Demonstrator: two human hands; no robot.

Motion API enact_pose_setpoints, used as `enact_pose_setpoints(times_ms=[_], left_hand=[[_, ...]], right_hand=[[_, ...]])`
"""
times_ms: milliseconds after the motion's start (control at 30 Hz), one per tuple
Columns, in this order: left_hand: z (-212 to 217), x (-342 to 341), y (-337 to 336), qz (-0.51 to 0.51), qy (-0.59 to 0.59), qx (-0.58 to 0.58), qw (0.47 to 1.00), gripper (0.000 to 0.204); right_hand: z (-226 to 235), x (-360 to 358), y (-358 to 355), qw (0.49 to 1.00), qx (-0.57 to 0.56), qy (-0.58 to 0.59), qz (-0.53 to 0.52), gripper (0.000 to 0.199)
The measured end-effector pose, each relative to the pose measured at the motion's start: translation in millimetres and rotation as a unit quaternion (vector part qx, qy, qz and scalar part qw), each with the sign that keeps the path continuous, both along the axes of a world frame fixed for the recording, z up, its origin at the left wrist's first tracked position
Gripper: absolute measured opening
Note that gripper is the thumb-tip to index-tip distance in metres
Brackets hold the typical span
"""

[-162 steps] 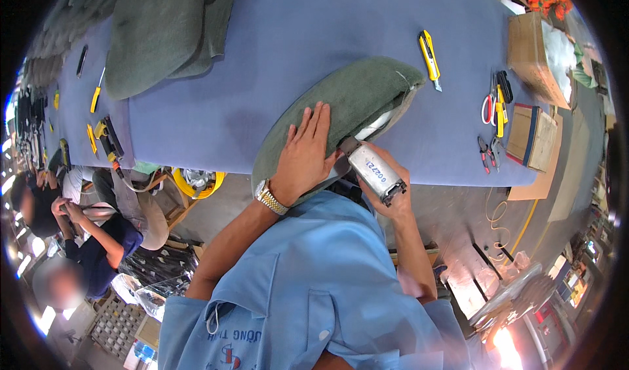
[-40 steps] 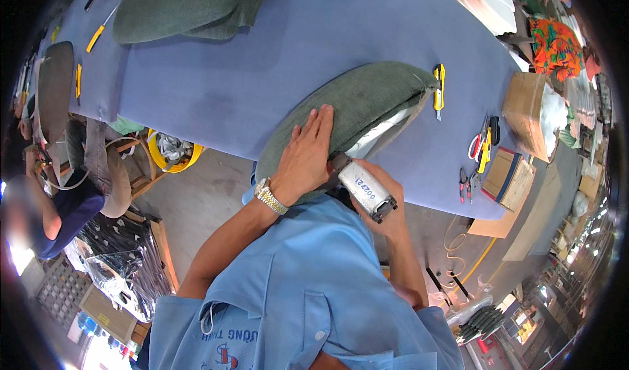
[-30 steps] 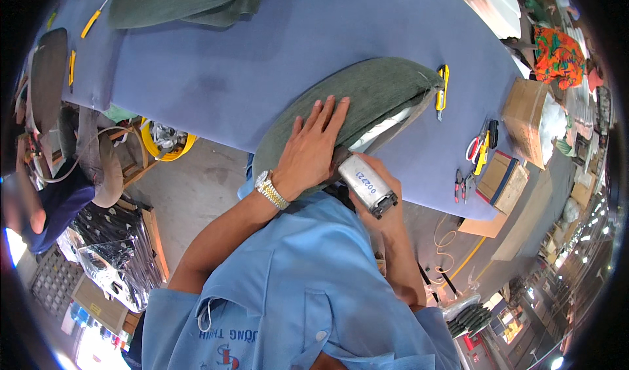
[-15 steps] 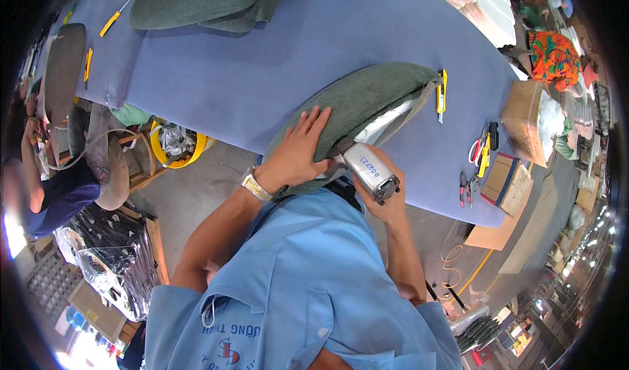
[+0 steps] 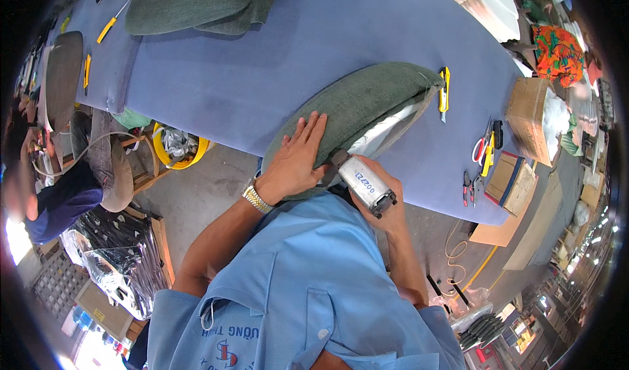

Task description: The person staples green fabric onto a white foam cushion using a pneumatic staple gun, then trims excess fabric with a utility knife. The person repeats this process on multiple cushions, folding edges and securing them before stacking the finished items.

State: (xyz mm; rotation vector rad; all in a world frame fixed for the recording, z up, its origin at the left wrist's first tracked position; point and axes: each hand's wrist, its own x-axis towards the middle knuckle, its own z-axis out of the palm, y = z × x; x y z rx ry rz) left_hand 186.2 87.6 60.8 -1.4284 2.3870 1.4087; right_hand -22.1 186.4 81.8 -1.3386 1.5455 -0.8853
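A curved panel covered in dark grey-green fabric leans across the table's near edge, against my front. Along its right side the fabric edge stands away from a white inner part. My left hand lies flat on the fabric, fingers stretched and thumb toward the tool. In my right hand is a silver staple gun, gripped around its handle. Its dark nose is at the panel's near right edge; whether it touches is hard to tell. My right fingers are partly hidden behind the tool.
On the blue-covered table lie a yellow cutter, scissors, pliers and green fabric-covered pieces. A carton stands right. Left are a yellow-rimmed bucket and a seated person.
The staple gun has shifted slightly toward me along the panel's edge, and my right hand with it. My left hand stays flat on the fabric. The view has shifted a little.
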Motion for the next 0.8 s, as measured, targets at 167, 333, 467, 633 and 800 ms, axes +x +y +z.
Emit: enact_pose_setpoints(times_ms=[167,333,467,633,800], left_hand=[[-7.5,-7.9,4.4,0.026,0.009,-0.016,1.000,0.103],[-3.8,-5.2,4.4,0.034,0.022,-0.011,0.999,0.103],[-1.0,-3.7,2.9,0.021,0.008,-0.022,1.000,0.102],[-0.8,-3.7,3.8,0.019,0.010,-0.022,1.000,0.105],[-2.5,-7.8,8.1,0.033,0.005,-0.031,0.999,0.106]], right_hand=[[9.8,3.9,-7.7,0.999,0.051,-0.010,-0.004,0.063],[2.4,6.4,1.2,1.000,0.002,0.003,-0.018,0.063],[-6.3,3.8,10.6,0.999,-0.038,0.008,0.011,0.063],[-2.5,5.0,5.9,1.000,-0.022,0.012,0.018,0.061],[5.5,12.8,0.7,0.998,0.065,-0.012,-0.012,0.060]])
